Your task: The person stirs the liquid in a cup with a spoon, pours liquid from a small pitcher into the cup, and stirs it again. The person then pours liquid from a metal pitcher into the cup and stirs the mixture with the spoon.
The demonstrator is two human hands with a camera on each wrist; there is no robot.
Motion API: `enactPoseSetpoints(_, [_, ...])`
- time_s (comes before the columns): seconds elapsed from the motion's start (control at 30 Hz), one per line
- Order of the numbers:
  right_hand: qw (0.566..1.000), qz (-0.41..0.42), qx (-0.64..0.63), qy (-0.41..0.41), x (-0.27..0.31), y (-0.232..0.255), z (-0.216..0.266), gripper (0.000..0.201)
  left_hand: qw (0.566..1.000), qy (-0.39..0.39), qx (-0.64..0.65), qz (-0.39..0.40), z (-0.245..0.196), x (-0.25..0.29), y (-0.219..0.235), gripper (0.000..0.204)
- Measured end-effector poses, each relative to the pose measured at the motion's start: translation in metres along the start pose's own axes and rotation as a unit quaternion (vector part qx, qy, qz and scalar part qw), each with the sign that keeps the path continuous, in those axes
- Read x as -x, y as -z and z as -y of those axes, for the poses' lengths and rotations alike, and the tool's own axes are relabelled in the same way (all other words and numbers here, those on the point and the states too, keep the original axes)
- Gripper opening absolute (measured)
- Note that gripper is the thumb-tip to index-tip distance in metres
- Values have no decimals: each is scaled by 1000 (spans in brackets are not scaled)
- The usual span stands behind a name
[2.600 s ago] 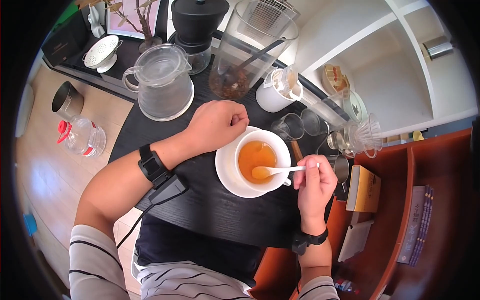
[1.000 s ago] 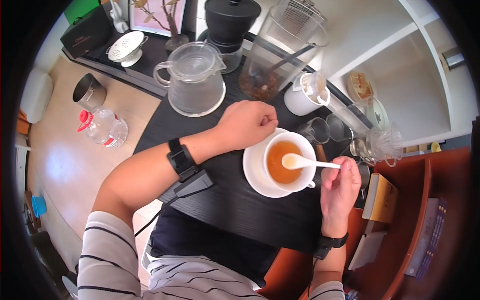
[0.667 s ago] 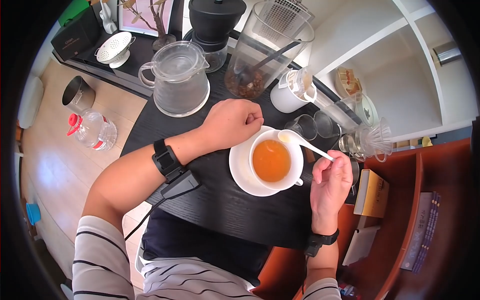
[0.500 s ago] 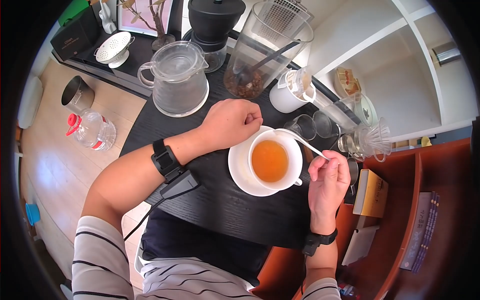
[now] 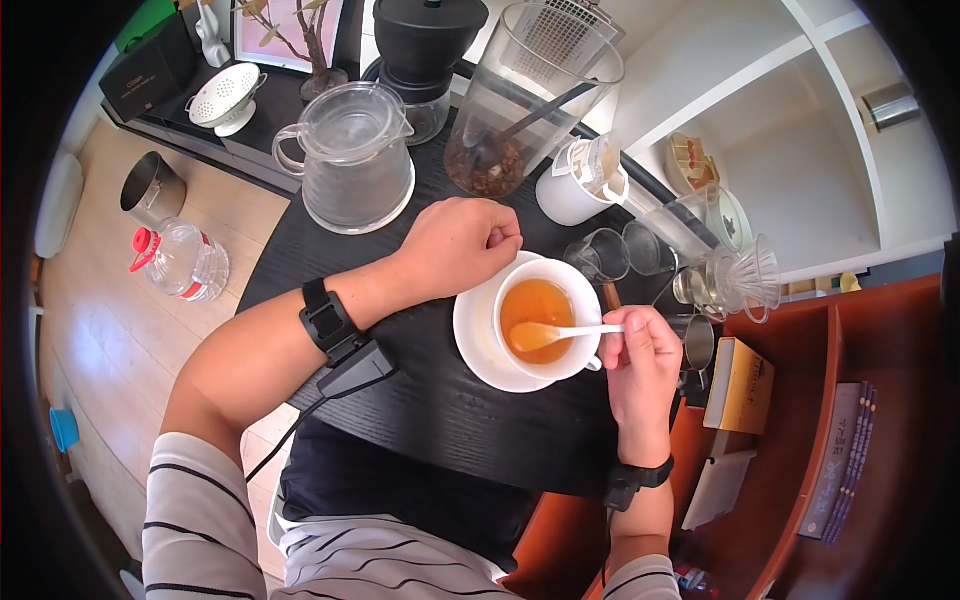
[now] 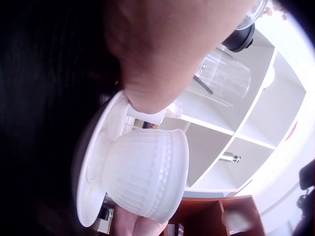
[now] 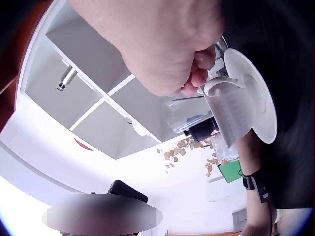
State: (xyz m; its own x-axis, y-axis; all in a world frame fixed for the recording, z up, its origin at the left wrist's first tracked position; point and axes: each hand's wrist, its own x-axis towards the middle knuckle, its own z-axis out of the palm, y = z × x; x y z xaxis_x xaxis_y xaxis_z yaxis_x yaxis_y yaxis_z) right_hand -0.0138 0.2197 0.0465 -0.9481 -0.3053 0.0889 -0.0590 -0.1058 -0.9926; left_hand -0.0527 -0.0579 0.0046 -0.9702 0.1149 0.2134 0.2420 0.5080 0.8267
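Observation:
My right hand (image 5: 643, 365) pinches the end of a white spoon (image 5: 575, 331) between thumb and fingers. The spoon's bowl dips into amber liquid in a white teacup (image 5: 590, 305), which stands on a white saucer (image 5: 473, 350). Ridges run down the teacup (image 6: 142, 172) in the left wrist view, and its handle (image 7: 221, 84) shows in the right wrist view. My left hand (image 5: 458, 240) grips the saucer's far-left rim with curled fingers; its fingertips are hidden.
Beyond my left hand stand a lidded glass pitcher (image 5: 355, 165), a black-topped grinder (image 5: 425, 45) and a tall clear container (image 5: 540, 90) with a dark scoop. A white mug (image 5: 572, 190) with a drip bag and glass cups (image 5: 600, 258) sit behind the teacup. Shelves (image 5: 790, 400) rise at right.
The spoon came up out of the liquid and lay against the teacup's far rim, then swung back down into the liquid. My left hand, the teacup and the saucer kept their places.

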Motion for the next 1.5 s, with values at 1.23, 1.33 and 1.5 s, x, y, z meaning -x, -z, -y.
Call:
enactPoseSetpoints(1.23, [971,-38,145,186,2,-2,1,27,1000,7,5,3,-1,0,1,17])
enactPoseSetpoints(1.33, [972,-34,165,163,4,-5,2,25,1000,8,3,5,-1,0,1,17])
enactPoseSetpoints(1.5, [986,-34,124,103,4,-2,0,24,1000,4,3,3,-1,0,1,17])
